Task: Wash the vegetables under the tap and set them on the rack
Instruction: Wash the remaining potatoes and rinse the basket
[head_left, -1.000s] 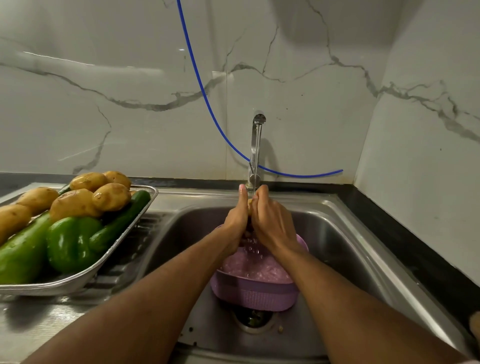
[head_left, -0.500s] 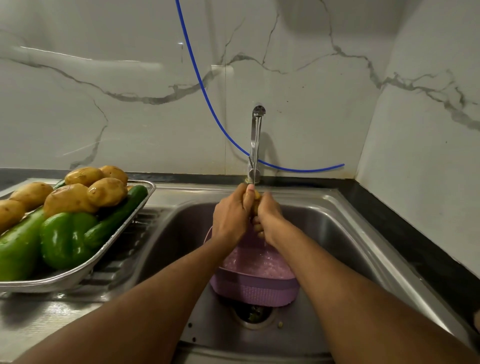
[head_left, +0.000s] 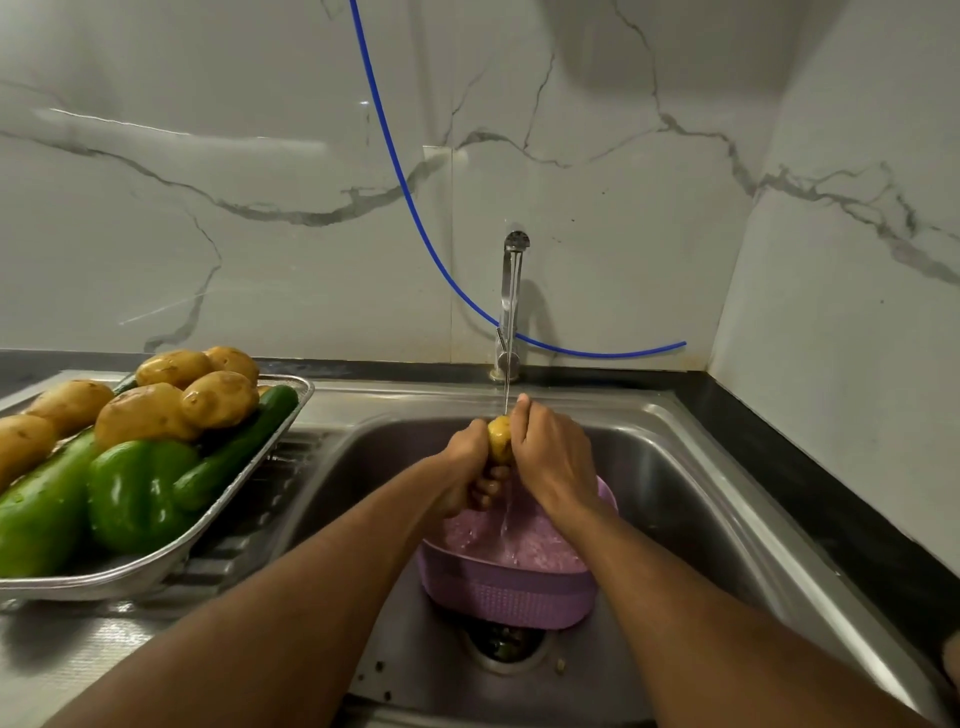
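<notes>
Yellow potato (head_left: 500, 435) gripped between both hands, left (head_left: 464, 467) and right (head_left: 551, 457), under tap (head_left: 511, 306).

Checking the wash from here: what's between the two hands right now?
In the head view, a small yellow potato sits between the left hand and right hand, both gripping it under the tap stream, above the purple basket.
</notes>
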